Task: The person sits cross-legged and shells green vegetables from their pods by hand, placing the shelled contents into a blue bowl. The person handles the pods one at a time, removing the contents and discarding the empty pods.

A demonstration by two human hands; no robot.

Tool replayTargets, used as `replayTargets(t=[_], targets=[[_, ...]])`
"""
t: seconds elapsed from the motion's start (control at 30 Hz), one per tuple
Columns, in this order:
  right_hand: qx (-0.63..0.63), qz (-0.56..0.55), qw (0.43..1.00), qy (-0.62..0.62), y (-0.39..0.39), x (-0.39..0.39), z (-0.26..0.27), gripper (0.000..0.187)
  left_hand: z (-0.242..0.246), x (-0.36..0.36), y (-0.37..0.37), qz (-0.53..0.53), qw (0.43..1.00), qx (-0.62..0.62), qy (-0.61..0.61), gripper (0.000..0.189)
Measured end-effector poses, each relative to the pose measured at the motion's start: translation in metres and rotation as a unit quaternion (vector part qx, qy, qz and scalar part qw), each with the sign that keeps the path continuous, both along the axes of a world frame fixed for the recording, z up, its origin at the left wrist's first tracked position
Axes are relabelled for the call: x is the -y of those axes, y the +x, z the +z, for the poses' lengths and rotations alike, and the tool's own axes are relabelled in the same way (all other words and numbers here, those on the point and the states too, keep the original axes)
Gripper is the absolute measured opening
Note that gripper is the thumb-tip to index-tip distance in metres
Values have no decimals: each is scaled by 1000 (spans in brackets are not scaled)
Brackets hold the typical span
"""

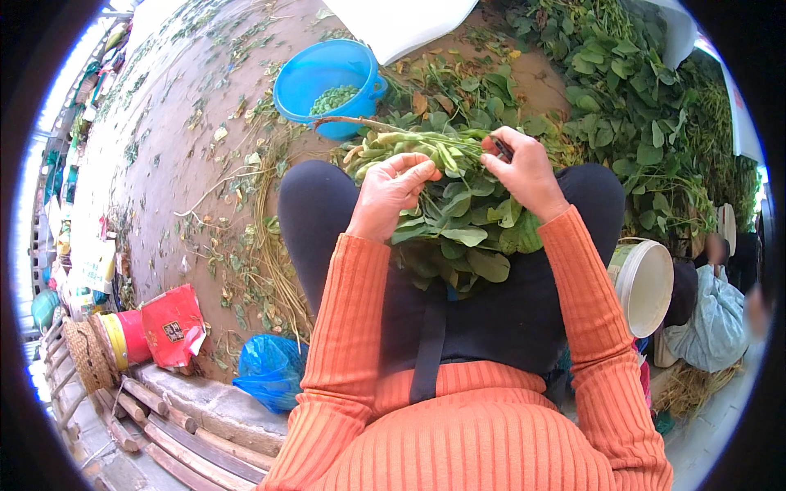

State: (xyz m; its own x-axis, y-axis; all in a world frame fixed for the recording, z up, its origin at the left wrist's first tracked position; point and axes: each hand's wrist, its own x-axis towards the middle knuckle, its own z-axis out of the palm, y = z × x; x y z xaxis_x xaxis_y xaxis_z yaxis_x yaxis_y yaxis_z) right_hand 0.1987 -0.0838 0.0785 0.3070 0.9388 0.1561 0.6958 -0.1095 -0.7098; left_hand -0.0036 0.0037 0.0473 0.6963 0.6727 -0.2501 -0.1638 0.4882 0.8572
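My left hand (393, 193) has its thumb and fingertips pinched together on a green bean pod (447, 158). This pod hangs among several others on a cut bean plant stalk (374, 124), probably soybean, which lies across above my knees. In my right hand (522, 169) is a small dark tool (502, 149); my fingers cover most of it, so its kind is unclear. The right fingertips are beside the thin green stems at the stalk's right end. Broad bean leaves (466, 224) spread over my lap beneath both hands.
Beyond my knees, a blue plastic basin (325, 73) holds shelled green beans. Leafy plants (614, 104) are heaped at the right. A white bucket (651, 288) lies tipped near my right elbow, with another person's sleeve (712, 325) beyond. A blue plastic bag (270, 371) sits at left.
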Motion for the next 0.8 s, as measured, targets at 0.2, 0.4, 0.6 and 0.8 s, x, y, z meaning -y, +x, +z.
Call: replayTargets(t=[0.2,0.4,0.6,0.8], targets=[[95,109,986,84,-14,-16,-6,23,0,0,1,-9,1000,1,4,17],[-74,80,992,55,-13,-18,-6,18,6,1,-6,12,1000,-7,-1,20],[-284,86,955,2,-11,-12,11,12,36,-6,-23,207,973,3,101,20],[-395,89,914,5,-13,-5,17,14,94,31,11,105,984,95,111,26]])
